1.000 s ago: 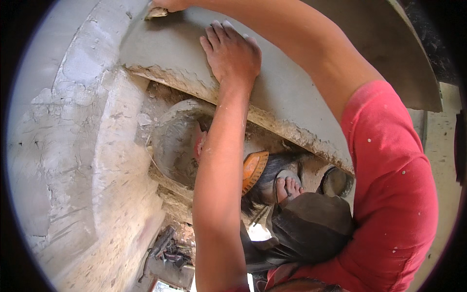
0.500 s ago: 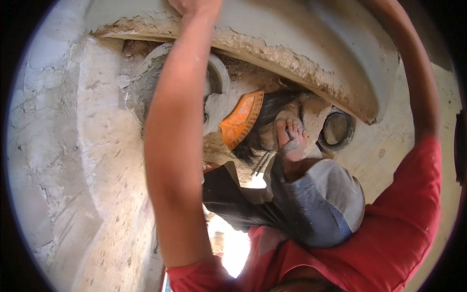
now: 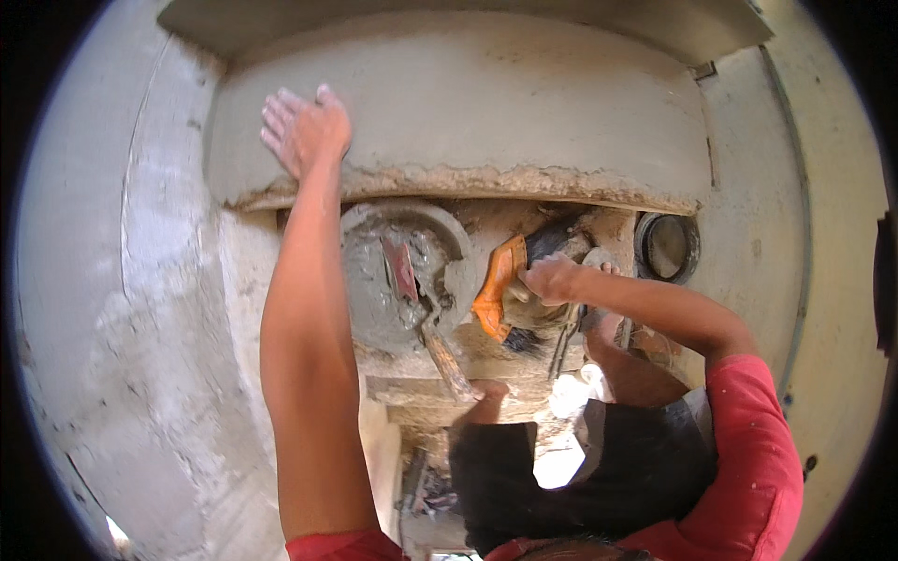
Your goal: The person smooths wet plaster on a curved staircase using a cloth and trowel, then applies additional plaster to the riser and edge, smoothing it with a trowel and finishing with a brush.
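My left hand (image 3: pixel 307 131) lies flat with fingers stretched on a smooth grey plastered slab (image 3: pixel 486 103). My right hand (image 3: pixel 554 279) is lower down, its fingers curled at the edge of an orange brush head (image 3: pixel 498 290) with black bristles. Whatever those fingers hold, if anything, is hidden. Left of the brush stands a round basin (image 3: pixel 458 229) of wet grey mortar. In it rests a trowel, its reddish blade (image 3: pixel 400 269) in the mortar and its wooden handle (image 3: pixel 447 363) pointing toward me.
The slab's front edge (image 3: pixel 486 179) is rough and crumbly. A dark round container (image 3: pixel 668 247) stands at the right, near a bare foot (image 3: pixel 608 323). Plastered walls rise at the left (image 3: pixel 168 309) and right (image 3: pixel 762 187). My knees in dark cloth (image 3: pixel 655 453) are close below.
My view has shifted, bringing the whole slab and basin into sight. The right hand has come down from beyond the upper edge to the brush. My left hand now shows fully, on the slab.
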Demonstrator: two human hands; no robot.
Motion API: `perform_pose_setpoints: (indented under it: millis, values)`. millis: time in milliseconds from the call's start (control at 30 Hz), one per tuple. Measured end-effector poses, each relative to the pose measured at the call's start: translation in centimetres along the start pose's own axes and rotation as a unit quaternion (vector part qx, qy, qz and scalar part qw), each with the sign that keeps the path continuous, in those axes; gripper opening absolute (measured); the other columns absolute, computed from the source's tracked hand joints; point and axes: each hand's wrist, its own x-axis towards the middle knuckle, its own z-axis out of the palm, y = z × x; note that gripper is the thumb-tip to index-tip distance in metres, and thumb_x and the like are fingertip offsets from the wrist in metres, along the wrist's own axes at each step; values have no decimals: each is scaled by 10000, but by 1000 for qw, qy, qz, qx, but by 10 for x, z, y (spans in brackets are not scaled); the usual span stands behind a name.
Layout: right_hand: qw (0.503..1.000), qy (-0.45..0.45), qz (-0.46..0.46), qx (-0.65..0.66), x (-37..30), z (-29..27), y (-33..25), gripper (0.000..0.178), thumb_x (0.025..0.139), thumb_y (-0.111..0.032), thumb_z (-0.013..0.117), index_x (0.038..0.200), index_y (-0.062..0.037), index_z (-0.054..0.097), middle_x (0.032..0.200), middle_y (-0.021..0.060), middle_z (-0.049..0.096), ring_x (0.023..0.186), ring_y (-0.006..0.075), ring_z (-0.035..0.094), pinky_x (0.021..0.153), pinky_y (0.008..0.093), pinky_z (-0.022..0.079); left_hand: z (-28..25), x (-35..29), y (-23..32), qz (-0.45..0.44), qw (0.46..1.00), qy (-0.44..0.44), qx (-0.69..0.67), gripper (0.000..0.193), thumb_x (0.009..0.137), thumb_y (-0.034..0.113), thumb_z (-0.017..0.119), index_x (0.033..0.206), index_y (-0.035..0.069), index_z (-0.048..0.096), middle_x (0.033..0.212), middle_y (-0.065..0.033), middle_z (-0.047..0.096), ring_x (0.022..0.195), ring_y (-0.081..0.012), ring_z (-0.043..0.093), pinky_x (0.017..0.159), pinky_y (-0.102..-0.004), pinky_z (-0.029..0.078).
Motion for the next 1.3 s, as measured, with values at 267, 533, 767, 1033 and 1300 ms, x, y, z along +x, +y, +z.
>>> perform_pose_setpoints:
  millis: [267, 533, 767, 1033, 1300]
  values:
    - [935, 216, -42, -279, 49, 15, -12, 818, 931, -273, 730, 1663, -105, 406, 1584, 197, 523, 1479, 371, 503, 1275, 573, 327, -10, 1, 3, 5, 999, -12, 31, 829, 1110, 520, 407, 1701, -46, 270, 1799, -226, 234, 1676, -350, 198, 1353, -542, 105]
    - [990, -5, 56, -128, 33, -26, -6, 510, 993, -375, 681, 1462, -178, 647, 1539, 180, 610, 1462, 352, 558, 1216, 580, 395, -11, -2, 7, -10, 999, -11, 38, 813, 1106, 482, 430, 1699, -50, 267, 1793, -226, 249, 1673, -346, 202, 1351, -551, 117]
    - [988, 140, 38, 53, -145, -131, -32, 450, 922, -458, 814, 1126, -68, 723, 891, 225, 733, 888, 439, 726, 789, 519, 556, -22, -2, 9, -20, 999, -34, 19, 809, 1098, 436, 432, 1702, -65, 238, 1804, -229, 208, 1684, -343, 155, 1357, -542, 78]
    - [851, 492, 39, 180, -289, -218, -94, 343, 896, -254, 804, 1007, -12, 587, 853, 145, 612, 775, 329, 586, 744, 407, 502, -16, -3, 8, -5, 999, -25, 33, 791, 1095, 419, 457, 1698, -55, 263, 1793, -230, 243, 1674, -365, 185, 1349, -555, 115]
    - [798, 538, -51, 267, -59, -320, -166, 387, 928, -331, 690, 1110, 11, 698, 973, 256, 752, 907, 432, 747, 826, 535, 580, 4, -3, -13, 52, 985, -35, 158, 779, 1124, 428, 426, 1724, -9, 192, 1803, -204, 220, 1678, -371, 166, 1338, -570, 156]
